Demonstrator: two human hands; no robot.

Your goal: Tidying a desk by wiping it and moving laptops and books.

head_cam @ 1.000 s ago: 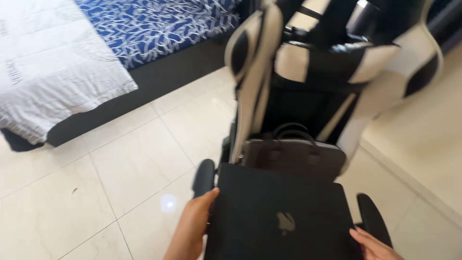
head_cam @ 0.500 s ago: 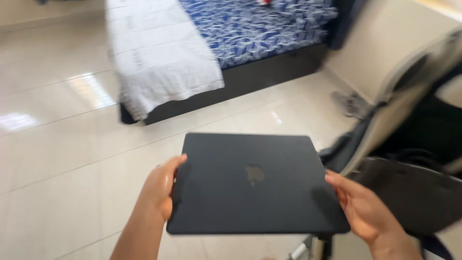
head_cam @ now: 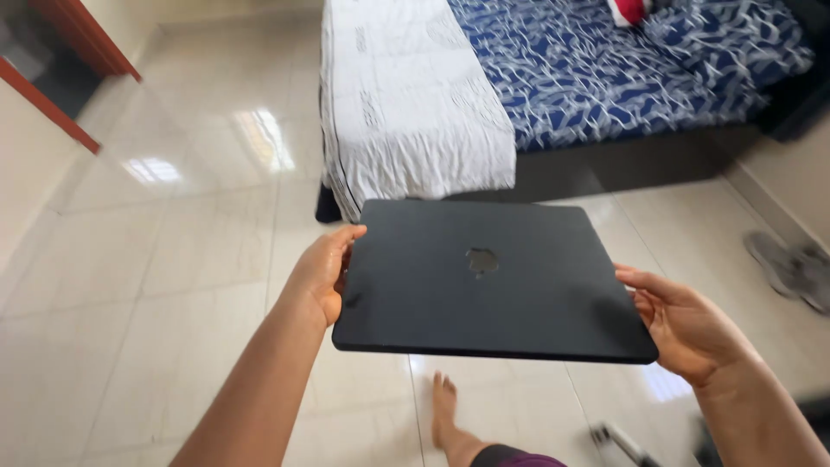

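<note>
Big bed (head_cam: pixel 605 78) w/ blue-white sheet and a white blanket (head_cam: pixel 406 104) sits at the back. Shut black laptop (head_cam: pixel 488 281) is held flat over the floor. Left hand (head_cam: pixel 322 275) & right hand (head_cam: pixel 687 324) grip its sides, fingers curled on the edges.

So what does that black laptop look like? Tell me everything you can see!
The laptop is a thin, flat, dark slab with rounded corners and a matte lid that has a small glossy mark in the middle. It is shut and held roughly level in the air above the pale tiled floor, near the bed. The left hand grips its left edge and the right hand supports its right edge. Nothing else touches it.
</note>
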